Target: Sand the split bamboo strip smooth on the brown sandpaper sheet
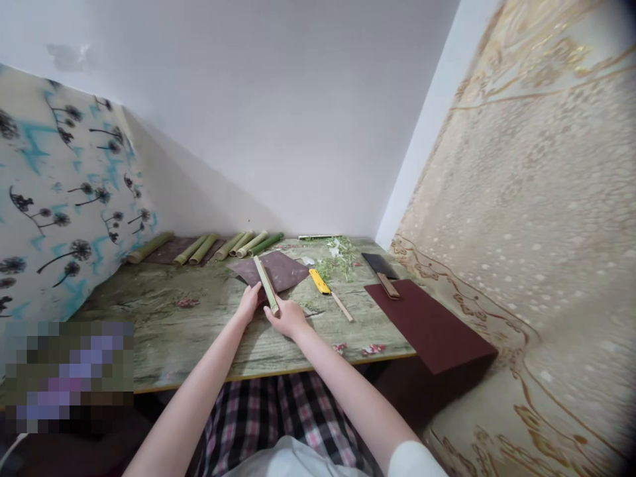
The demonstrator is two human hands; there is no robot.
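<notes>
In the middle of the table, both my hands are on a pale green bamboo piece (pixel 264 278), tilted with its far end up and to the left. My left hand (pixel 250 302) is closed at its left side, its fingers partly hidden. Around the near end, my right hand (pixel 287 318) is closed with the thumb along the side. Beneath and behind the bamboo lies a brownish-purple sheet (pixel 295 273), which looks like sandpaper. A yellow utility knife (pixel 318 282) rests right of the hands, with a thin wooden stick (pixel 342 307) beside it.
Several bamboo tubes (pixel 203 249) lie along the back left. Leafy green sprigs (pixel 338 265) are scattered at the back. A cleaver (pixel 378 266) with a wooden handle lies at the right, partly over a dark red sheet (pixel 432 324) that overhangs the table (pixel 173 338) edge.
</notes>
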